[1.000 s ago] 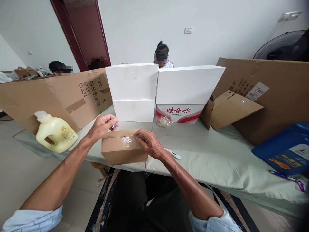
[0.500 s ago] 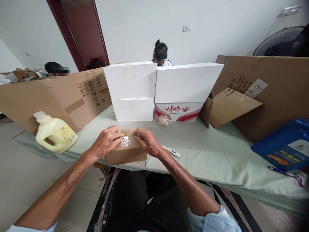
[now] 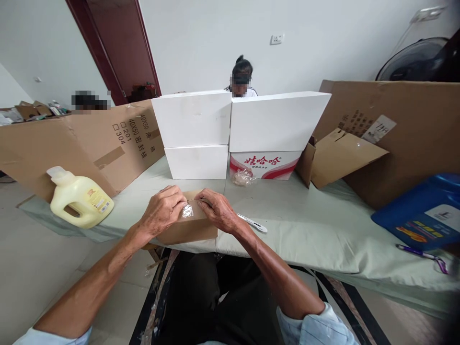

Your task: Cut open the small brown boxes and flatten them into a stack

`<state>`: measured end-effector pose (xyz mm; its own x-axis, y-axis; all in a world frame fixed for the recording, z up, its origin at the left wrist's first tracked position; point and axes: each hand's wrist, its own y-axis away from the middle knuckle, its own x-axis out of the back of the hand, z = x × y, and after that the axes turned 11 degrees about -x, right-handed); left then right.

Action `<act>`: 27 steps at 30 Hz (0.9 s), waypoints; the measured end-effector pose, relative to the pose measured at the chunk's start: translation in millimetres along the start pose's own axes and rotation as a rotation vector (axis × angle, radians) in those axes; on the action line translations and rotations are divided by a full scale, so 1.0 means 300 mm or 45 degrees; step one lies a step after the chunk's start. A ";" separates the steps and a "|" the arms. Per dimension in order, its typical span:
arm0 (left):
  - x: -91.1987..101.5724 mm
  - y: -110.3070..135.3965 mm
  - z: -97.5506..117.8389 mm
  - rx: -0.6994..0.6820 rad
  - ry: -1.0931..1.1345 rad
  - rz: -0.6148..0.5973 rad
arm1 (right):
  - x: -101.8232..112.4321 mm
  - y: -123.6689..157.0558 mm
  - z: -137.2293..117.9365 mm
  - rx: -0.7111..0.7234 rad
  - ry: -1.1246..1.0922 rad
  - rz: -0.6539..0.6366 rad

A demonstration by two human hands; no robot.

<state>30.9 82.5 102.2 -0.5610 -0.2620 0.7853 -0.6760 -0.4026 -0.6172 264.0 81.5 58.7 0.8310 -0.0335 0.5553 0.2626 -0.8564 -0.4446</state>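
A small brown cardboard box (image 3: pixel 190 231) sits at the front edge of the cloth-covered table, between my hands. A shiny patch of clear tape (image 3: pixel 187 211) crosses its upper front edge. My left hand (image 3: pixel 164 209) is closed at the box's upper left, its thumb and forefinger pressed together beside the tape. Opposite it, my right hand (image 3: pixel 217 209) has its fingers bent over the top edge, thumb against the box. My fingers partly cover the top. Just right of my right hand lies a white utility knife (image 3: pixel 252 223).
White boxes (image 3: pixel 194 120) and a red-and-white printed carton (image 3: pixel 265 165) form a wall ahead, with crumpled clear plastic (image 3: pixel 243 177) before it. A yellow detergent jug (image 3: pixel 82 200) stands left. To the right are a blue jug (image 3: pixel 419 211), purple pen (image 3: pixel 420 254) and large cardboard (image 3: pixel 413 143). People sit beyond.
My left hand has shifted slightly, its thumb now higher by the tape. My right hand stays on the box's top edge. The view has moved a little.
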 end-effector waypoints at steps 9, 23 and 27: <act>0.014 -0.007 -0.010 0.291 0.203 -0.109 | -0.013 -0.004 0.007 -0.018 0.019 -0.003; -0.007 0.008 0.029 0.061 -0.192 -0.143 | -0.012 -0.010 0.017 -0.028 0.006 0.025; 0.010 0.039 0.051 0.008 -0.184 -0.204 | -0.013 -0.012 0.016 -0.037 0.001 0.020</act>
<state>28.7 63.7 98.2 -0.3722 -0.3171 0.8723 -0.7478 -0.4542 -0.4842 262.2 87.2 54.8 0.8344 -0.0471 0.5491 0.2354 -0.8704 -0.4324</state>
